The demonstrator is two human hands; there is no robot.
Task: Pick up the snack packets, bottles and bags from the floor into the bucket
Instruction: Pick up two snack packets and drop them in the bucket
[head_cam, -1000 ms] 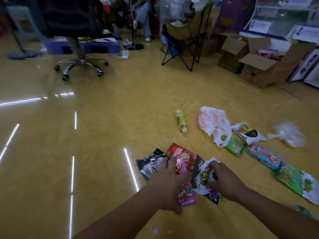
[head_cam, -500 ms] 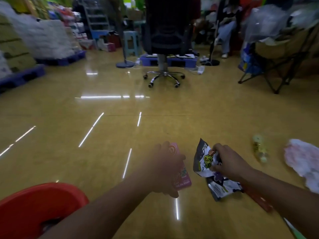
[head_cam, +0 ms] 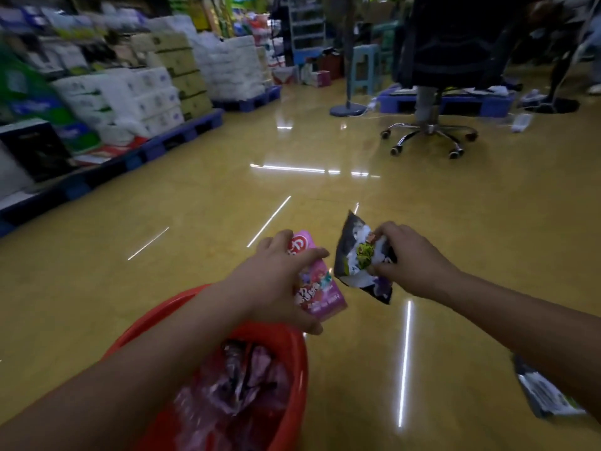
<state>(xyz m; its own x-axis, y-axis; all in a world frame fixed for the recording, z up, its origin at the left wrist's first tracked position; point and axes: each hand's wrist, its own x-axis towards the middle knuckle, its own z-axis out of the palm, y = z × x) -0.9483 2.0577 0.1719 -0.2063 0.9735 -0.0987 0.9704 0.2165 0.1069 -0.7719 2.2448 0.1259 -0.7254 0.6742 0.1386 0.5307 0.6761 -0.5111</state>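
Observation:
My left hand grips a pink snack packet in the air just past the far rim of the red bucket. My right hand holds a black-and-white snack packet with a green logo, to the right of the pink one and beyond the bucket. Inside the bucket lie crumpled plastic bags. Another dark packet lies on the yellow floor at the lower right, partly hidden by my right forearm.
Blue pallets stacked with white and boxed goods line the left side. An office chair on castors, a fan stand base and a low blue pallet stand at the back. The yellow floor lies between.
The view has swung left and both hands have lifted their packets off the floor and carried them to the red bucket, which now lies under my left forearm.

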